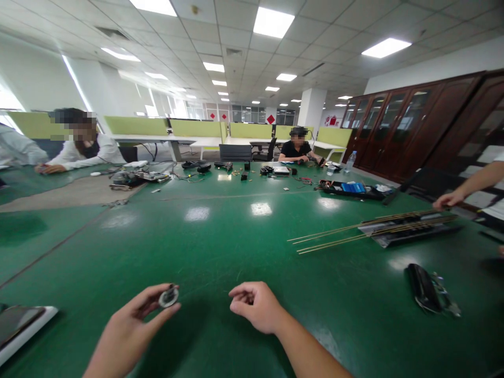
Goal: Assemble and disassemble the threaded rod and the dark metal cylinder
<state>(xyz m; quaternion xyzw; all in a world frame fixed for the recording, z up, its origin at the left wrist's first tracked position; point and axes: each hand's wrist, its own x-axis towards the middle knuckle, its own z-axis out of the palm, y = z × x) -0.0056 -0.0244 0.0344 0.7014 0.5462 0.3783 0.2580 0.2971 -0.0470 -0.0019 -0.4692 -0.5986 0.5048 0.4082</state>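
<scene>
Between the thumb and fingers of my left hand (137, 323) is a small round object (169, 297) with a pale rim and a dark centre, raised over the green table (220, 236). To its right, my right hand (255, 306) hovers with its fingers curled and the thumb close to the index finger; whether something small is between them cannot be made out. The two hands are apart.
Thin brass-coloured rods (334, 231) lie across a dark tray at the right, near another person's hand (449, 200). A black case (423, 287) lies at right, a white-edged device (31, 331) at lower left. Two people (297, 149) sit beyond, among electronics.
</scene>
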